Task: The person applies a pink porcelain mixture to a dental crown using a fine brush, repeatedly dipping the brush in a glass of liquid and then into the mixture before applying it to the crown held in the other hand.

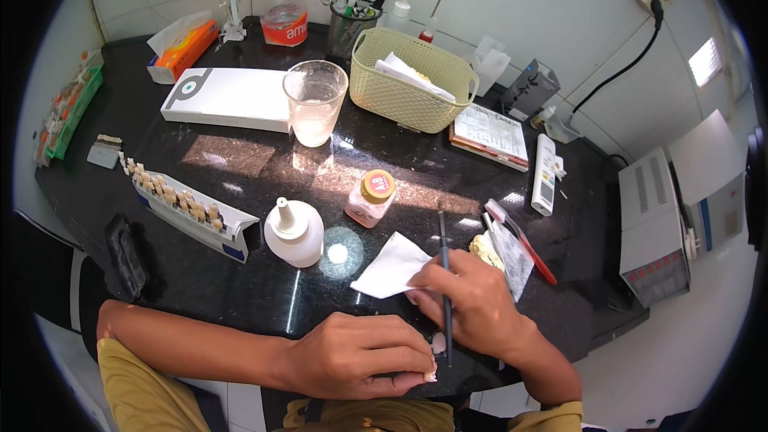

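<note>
My left hand [360,352] is closed near the table's front edge, pinching a small white tooth-like piece [430,378] between its fingertips. My right hand [480,304] is closed round a slim dark stick-like tool [445,272], held nearly upright. The same hand's fingertips touch the corner of a folded white tissue [390,266] on the table. Between the hands lies a small pale lump [438,342], partly hidden. Beyond the tissue stands a pinkish jar [366,210] with a gold lid. To its left is a white nozzle bottle [295,240].
A tooth shade guide [248,228] stands at left, near a black case [126,256]. Behind are a clear cup [315,92], a white box [228,92] and a green basket [400,104]. A red toothbrush [534,252] and white remote [544,176] lie at right.
</note>
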The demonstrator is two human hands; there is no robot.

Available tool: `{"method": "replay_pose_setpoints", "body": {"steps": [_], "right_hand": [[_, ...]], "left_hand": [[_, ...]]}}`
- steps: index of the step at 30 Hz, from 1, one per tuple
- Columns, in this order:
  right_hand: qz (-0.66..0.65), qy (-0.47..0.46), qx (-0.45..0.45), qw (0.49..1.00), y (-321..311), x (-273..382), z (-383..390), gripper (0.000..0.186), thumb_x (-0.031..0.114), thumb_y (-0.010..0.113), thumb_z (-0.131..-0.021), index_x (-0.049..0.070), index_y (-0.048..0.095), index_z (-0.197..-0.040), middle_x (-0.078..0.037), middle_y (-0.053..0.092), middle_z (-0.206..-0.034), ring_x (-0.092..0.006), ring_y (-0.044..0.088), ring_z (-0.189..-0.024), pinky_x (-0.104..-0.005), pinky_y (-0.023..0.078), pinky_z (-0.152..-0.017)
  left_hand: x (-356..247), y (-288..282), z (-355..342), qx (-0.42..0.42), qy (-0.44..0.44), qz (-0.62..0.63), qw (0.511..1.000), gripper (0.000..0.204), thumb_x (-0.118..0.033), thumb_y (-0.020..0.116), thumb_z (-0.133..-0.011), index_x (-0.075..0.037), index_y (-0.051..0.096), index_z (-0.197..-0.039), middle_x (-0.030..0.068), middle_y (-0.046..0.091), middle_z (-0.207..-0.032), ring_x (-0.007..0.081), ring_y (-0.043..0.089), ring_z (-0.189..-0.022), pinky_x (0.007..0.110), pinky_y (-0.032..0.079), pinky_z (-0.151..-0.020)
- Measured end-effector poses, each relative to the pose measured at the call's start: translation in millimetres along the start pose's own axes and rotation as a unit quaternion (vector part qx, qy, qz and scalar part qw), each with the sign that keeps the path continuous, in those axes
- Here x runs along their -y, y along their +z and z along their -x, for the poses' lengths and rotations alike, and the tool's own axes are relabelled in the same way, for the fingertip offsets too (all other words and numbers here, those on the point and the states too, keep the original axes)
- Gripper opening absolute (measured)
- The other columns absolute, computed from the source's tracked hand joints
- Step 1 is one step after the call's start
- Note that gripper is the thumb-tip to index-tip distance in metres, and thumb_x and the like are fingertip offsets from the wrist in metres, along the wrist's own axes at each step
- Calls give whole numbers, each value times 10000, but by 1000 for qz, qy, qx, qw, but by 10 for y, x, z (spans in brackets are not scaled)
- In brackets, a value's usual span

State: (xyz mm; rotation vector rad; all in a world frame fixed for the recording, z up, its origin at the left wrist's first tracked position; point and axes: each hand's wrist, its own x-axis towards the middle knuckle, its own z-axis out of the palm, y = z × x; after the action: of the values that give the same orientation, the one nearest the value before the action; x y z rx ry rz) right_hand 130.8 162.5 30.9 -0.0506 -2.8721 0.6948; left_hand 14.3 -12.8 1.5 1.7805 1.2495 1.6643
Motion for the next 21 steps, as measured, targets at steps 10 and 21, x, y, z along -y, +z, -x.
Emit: {"method": "replay_pose_setpoints", "body": {"steps": [10, 21], "right_hand": [[-328, 176, -91, 924, -174, -42, 83, 176, 38, 676, -891, -34, 593, -1028, -36, 620, -806, -62, 565, -734, -223, 440, -638], [-140, 49, -149, 978, -228, -15, 51, 201, 10, 765, -774, -3, 723, -970, -130, 686, -828, -178, 650, -657, -279, 478, -568]], "left_hand": [[110, -125, -130, -42, -213, 113, 970, 132, -18, 714, -842, 22, 667, -958, 104, 677, -944, 171, 704, -863, 278, 581, -770], [145, -157, -158, -13, -231, 116, 966, 154, 48, 707, -822, 33, 678, -972, 132, 689, -995, 177, 699, -926, 265, 600, -803]]}}
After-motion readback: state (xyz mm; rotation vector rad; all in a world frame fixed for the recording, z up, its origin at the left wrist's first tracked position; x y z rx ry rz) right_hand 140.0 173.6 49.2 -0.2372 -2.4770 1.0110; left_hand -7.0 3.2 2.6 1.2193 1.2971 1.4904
